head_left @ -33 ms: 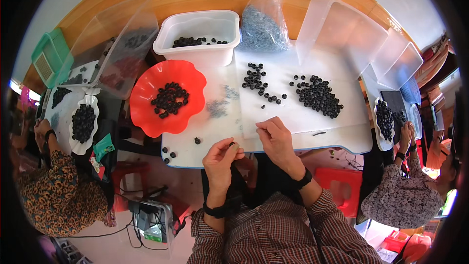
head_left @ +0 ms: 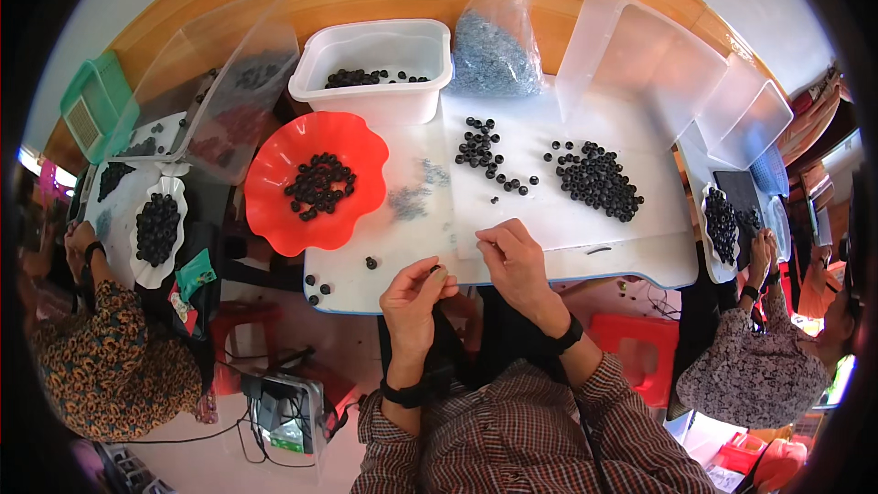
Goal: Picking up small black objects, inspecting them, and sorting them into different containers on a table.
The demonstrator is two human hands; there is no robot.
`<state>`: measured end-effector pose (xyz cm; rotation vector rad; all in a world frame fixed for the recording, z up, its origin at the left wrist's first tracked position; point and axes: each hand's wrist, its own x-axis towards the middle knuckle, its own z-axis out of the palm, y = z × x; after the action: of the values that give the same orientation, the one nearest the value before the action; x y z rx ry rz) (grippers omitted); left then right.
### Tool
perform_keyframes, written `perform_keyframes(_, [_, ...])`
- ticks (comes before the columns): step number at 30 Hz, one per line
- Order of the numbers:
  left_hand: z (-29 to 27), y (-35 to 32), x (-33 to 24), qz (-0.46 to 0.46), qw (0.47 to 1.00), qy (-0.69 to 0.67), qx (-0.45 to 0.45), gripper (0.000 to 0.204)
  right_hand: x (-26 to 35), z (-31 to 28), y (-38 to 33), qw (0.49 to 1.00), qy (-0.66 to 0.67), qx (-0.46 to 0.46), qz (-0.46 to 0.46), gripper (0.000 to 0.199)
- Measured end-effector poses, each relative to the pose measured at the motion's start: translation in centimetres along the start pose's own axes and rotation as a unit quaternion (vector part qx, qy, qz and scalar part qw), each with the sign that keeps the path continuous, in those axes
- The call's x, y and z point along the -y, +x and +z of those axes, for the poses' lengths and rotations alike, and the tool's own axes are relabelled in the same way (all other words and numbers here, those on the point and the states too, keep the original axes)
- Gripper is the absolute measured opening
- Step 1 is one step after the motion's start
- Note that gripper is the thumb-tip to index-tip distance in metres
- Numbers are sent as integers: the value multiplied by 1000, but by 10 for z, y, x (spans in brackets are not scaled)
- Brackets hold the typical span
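My left hand point(head_left: 413, 300) is just over the table's front edge, thumb and forefinger pinching a small black round piece point(head_left: 434, 268). To its right, my right hand point(head_left: 514, 261) is closed in a pinch above the edge; whatever lies between its fingertips is too small or hidden to name. A loose black piece point(head_left: 370, 263) rests on the white tabletop point(head_left: 402, 242) left of my left hand. Beyond my hands, several like pieces form a scattered group point(head_left: 480, 148) and a denser pile point(head_left: 599, 185) on a white sheet point(head_left: 540, 224).
A red scalloped bowl point(head_left: 352, 142) and a white tub point(head_left: 430, 101) hold more black pieces. Beside the tub stands a clear bag of small bluish bits point(head_left: 494, 55). Clear bins point(head_left: 631, 64) line the far right. People work at left point(head_left: 119, 357) and right point(head_left: 759, 366).
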<state>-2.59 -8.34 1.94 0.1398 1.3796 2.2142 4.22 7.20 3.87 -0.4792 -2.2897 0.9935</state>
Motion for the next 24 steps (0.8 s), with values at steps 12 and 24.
perform_keyframes(12, [-14,3,-3,-45,984,-170,36,23,18,33,10,975,-209,33,-61,14])
perform_keyframes(24, [-13,4,-5,-32,958,-264,107,23,19,34,11,991,-127,27,-36,9])
